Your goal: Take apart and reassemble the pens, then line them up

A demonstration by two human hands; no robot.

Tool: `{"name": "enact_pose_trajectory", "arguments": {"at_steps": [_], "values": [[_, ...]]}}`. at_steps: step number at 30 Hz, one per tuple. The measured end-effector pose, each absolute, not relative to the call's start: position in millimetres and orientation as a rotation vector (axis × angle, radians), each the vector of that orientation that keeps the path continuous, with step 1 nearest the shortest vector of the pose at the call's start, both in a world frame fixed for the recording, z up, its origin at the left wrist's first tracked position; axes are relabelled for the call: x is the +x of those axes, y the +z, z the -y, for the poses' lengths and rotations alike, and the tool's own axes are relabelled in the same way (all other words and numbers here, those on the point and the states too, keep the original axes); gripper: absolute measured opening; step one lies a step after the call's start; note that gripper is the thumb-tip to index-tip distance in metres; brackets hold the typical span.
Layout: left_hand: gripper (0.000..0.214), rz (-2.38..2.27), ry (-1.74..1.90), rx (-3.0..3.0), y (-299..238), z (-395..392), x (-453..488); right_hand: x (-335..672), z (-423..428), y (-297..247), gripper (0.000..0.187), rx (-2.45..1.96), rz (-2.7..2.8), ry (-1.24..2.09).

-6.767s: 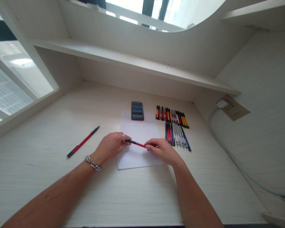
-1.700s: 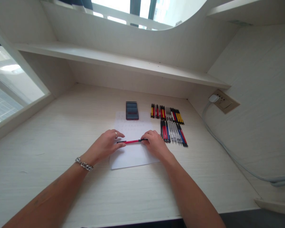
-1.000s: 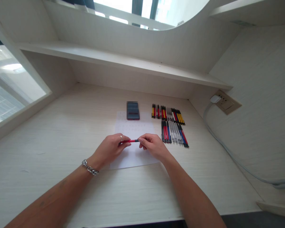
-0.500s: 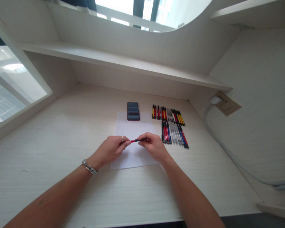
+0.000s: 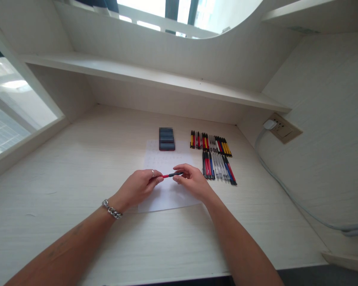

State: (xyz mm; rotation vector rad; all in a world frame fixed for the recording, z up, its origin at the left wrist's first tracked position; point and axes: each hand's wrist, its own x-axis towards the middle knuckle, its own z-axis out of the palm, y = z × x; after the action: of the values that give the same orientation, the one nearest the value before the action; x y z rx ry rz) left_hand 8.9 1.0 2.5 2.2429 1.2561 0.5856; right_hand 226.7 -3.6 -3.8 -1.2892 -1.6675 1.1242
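A red pen with black ends [image 5: 170, 175] is held level between both hands, just above a white sheet of paper [image 5: 167, 198]. My left hand [image 5: 138, 187], with a ring and a chain bracelet at the wrist, pinches the pen's red left part. My right hand [image 5: 190, 182] pinches its black right end with fingers closed. Both hands are over the middle of the pale wooden desk [image 5: 77, 167].
Two rows of pens lie to the right: a far row [image 5: 210, 142] of yellow, red and black ones, a near row [image 5: 218, 167] of red, blue and clear ones. A dark phone [image 5: 167, 139] rests on the paper's far edge. A wall socket [image 5: 281, 128] with a grey cable [image 5: 298, 206] is at right.
The red pen that lay on the desk at left 6.8 s ago is gone from there. Over the last second the hands have hardly moved; the right fingers shifted slightly along the black end.
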Motion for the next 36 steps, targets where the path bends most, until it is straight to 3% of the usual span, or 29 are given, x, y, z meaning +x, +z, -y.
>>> {"name": "enact_pose_trajectory", "arguments": {"at_steps": [4,7,14,18,24,27,33,36], "values": [[0.032,-1.231,0.576,2.256,2.8,-0.7,9.3,228.7,3.8,-4.2,0.03,-1.356,1.698,1.166],[0.034,-1.232,0.546,2.263,3.1,-0.4,9.7,228.1,3.2,-6.5,0.017,-1.282,1.664,1.145],[0.031,-1.216,0.562,2.25,3.5,-0.5,9.5,227.8,2.7,-7.4,0.027,-1.335,1.639,1.231],[0.031,-1.218,0.542,2.257,3.1,-0.5,9.3,228.2,2.4,-7.6,0.015,-1.288,1.679,1.128],[0.032,-1.213,0.535,2.265,2.4,-0.8,9.3,227.9,2.3,-7.0,0.025,-1.345,1.702,1.197],[0.032,-1.215,0.536,2.266,2.9,-0.6,9.1,228.0,2.3,-6.4,0.016,-1.318,1.714,1.129],[0.032,-1.213,0.523,2.268,3.8,-0.6,9.5,227.5,2.6,-5.6,0.025,-1.354,1.702,1.185],[0.031,-1.208,0.51,2.266,2.3,-0.8,9.2,226.8,3.4,-5.4,0.017,-1.327,1.712,1.146]]}}
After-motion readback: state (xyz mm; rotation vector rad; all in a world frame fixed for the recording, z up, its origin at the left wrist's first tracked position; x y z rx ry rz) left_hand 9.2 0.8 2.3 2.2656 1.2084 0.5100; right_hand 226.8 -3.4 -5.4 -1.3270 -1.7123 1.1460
